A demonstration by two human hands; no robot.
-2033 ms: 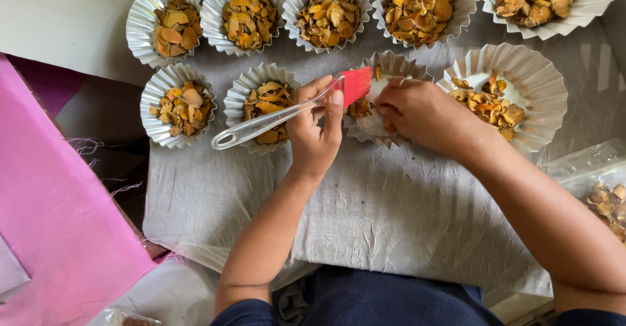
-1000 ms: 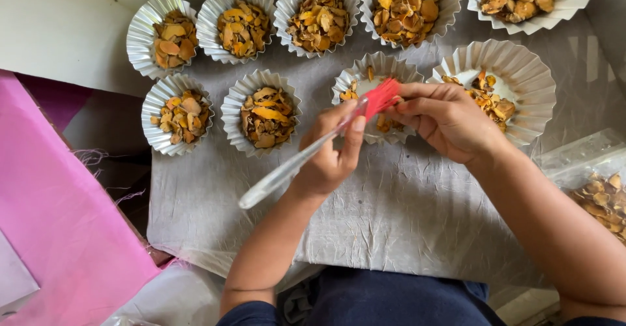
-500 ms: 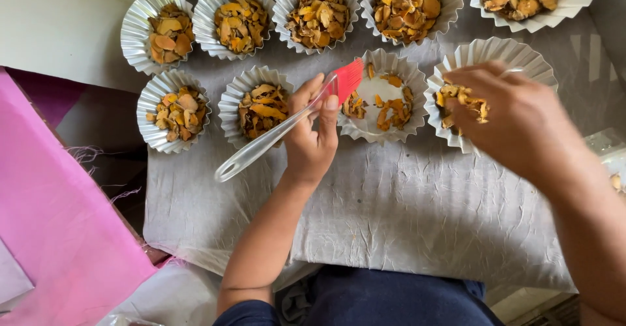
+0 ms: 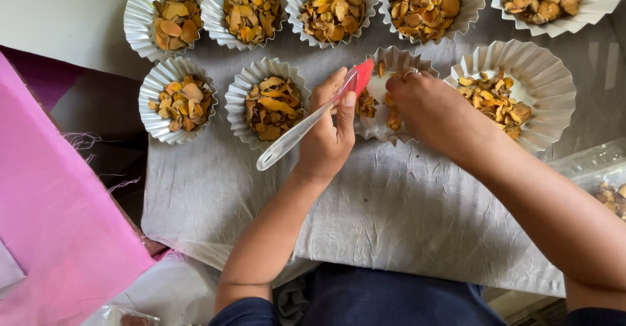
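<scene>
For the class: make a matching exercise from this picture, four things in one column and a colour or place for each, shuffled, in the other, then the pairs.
Things:
1. brush
2. left hand
3. right hand
4. cloth

Matches:
A. grey, under the paper cups
B. over the half-filled cup
C. red head, clear handle
D. grips the brush

Pairs: 1-C, 2-D, 3-B, 4-A

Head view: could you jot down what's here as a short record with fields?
left hand: holds a brush, red tip over the middle cup
right hand: fingers inside the middle cup
cups: white fluted paper, two rows, filled with orange-yellow dried slices
surface: grey cloth
left side: pink sheet
</scene>
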